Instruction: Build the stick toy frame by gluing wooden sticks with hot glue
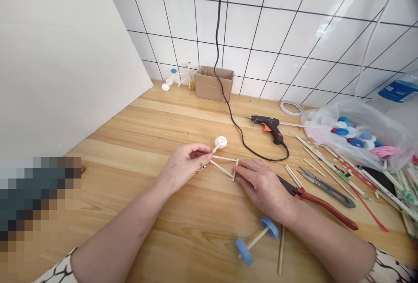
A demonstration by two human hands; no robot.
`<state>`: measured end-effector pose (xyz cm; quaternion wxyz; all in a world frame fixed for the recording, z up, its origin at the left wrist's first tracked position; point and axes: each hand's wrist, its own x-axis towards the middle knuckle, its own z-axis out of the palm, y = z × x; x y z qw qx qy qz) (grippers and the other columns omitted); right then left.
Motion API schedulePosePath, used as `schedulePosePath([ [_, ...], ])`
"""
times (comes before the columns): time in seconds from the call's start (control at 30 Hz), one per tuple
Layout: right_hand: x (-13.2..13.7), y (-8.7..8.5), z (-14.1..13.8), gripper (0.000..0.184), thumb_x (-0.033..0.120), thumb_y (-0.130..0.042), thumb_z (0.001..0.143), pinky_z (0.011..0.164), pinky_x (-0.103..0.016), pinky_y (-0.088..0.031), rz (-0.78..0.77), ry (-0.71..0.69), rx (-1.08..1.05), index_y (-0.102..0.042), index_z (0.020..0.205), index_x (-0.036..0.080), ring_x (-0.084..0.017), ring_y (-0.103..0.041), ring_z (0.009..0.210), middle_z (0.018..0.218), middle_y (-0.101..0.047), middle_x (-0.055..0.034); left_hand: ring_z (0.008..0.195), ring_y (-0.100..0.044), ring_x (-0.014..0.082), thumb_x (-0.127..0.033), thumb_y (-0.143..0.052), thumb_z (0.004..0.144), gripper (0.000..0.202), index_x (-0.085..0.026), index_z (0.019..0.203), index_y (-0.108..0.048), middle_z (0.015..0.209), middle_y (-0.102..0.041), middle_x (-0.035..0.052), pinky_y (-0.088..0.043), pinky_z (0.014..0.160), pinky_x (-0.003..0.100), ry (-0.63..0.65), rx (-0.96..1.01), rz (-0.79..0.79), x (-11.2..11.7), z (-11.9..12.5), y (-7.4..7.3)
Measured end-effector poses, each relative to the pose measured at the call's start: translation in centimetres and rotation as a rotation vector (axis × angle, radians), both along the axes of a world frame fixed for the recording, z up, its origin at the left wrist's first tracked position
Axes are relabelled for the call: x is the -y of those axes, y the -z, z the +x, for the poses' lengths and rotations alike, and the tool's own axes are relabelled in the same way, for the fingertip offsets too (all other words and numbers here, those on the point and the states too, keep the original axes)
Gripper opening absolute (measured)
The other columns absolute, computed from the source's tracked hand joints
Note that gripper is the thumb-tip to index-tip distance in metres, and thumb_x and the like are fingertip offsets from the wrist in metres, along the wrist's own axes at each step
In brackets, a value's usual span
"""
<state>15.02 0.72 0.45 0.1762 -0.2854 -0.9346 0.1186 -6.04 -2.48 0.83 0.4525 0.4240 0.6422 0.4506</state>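
Between my hands lies a small triangular frame of thin wooden sticks [225,158], with a white bottle cap [221,142] at its far left end. My left hand [192,160] pinches the narrow end of this frame just below the cap. At the other end, the fingers of my right hand [259,183] close on the short cross stick. Nearer to me, two blue bottle caps [244,251] are joined by a stick like wheels on an axle. Red-handled pliers [326,207] lie partly hidden behind my right wrist.
A black glue gun [268,127] lies beyond my right hand, its cord running up the tiled wall. Thread snips [328,187], loose sticks and a plastic bag [326,122] of bottle caps are on the right. A cardboard box [214,87] and a little stick bicycle [179,77] stand against the wall.
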Motion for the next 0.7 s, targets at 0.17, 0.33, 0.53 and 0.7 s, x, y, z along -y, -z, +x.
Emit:
schedulePosePath([
  [0.17,-0.18,0.19,0.15,0.020,0.014,-0.045,0.090,0.082,-0.037,-0.045,0.002,-0.012,-0.007,-0.063,0.084,0.019,-0.021,-0.057,0.094,0.092,-0.065,-0.0087,0.063,-0.058,0.0145,-0.038,-0.069,0.062,0.027,-0.018,0.080,-0.069,0.071,-0.067,0.0009,-0.043,0.058,0.025,-0.002,-0.009,0.027,-0.02,0.03,0.24],
  [0.33,-0.28,0.25,0.30,0.019,0.014,-0.046,0.089,0.081,-0.037,-0.045,0.012,-0.024,0.002,-0.064,0.088,0.019,-0.021,-0.057,0.093,0.095,-0.065,-0.0088,0.063,-0.057,0.0149,-0.039,-0.066,0.066,0.026,-0.019,0.081,-0.069,0.068,-0.065,0.0006,-0.041,0.055,0.023,0.003,-0.009,0.022,0.09,0.01,0.36],
  [0.53,-0.30,0.16,0.33,0.019,0.014,-0.046,0.089,0.081,-0.037,-0.045,0.011,-0.024,0.017,-0.064,0.092,0.020,-0.021,-0.058,0.093,0.094,-0.065,-0.0087,0.061,-0.055,0.0142,-0.043,-0.064,0.069,0.029,-0.018,0.082,-0.068,0.065,-0.061,0.0000,-0.038,0.053,0.022,0.032,-0.004,0.011,0.08,0.00,0.23],
  [0.7,-0.25,0.09,0.34,0.019,0.015,-0.046,0.090,0.081,-0.036,-0.045,0.009,-0.018,0.028,-0.064,0.091,0.020,-0.020,-0.058,0.092,0.095,-0.065,-0.0080,0.065,-0.058,0.0146,-0.043,-0.065,0.068,0.029,-0.018,0.083,-0.068,0.068,-0.065,-0.0002,-0.039,0.055,0.023,0.026,0.002,0.013,0.04,-0.05,0.39],
])
